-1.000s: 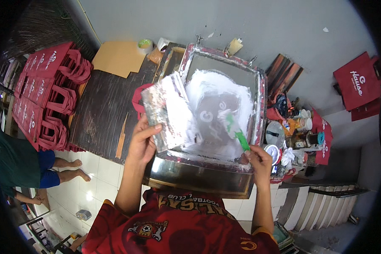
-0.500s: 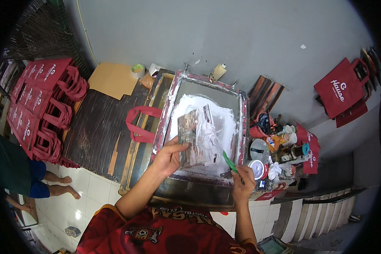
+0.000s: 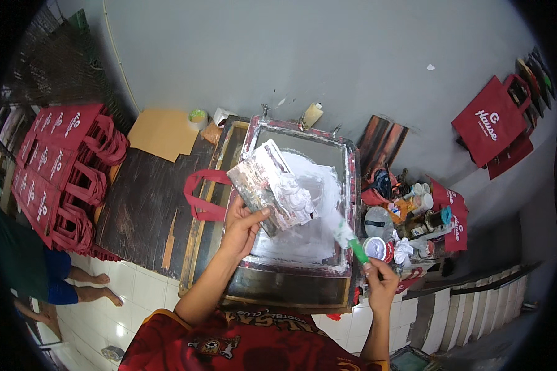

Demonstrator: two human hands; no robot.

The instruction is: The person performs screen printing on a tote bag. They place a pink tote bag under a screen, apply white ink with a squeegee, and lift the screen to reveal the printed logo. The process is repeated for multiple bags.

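Your left hand (image 3: 242, 232) is closed on the near edge of a flat, paint-mottled board (image 3: 254, 185), thumb on top, holding it tilted above the framed screen (image 3: 303, 130). A thick clump of white paste (image 3: 294, 196) sits on the board's right side. Your right hand (image 3: 380, 281) grips a green-handled spatula (image 3: 357, 250), its whitened, slightly blurred blade just right of the clump, seemingly apart from it.

Below, white is smeared over the mesh; the clump itself is not spread out, so this round looks unfinished. A red handle (image 3: 207, 214) sticks out past the frame's left side; whatever it belongs to is covered, so you cannot tell whether that piece is marked.

Just beyond your right hand stands an open tub (image 3: 374, 248) of pale paste. Far left, red bags (image 3: 49, 167) lie in stacks, the visible faces already bearing white print. How many remain does not show.
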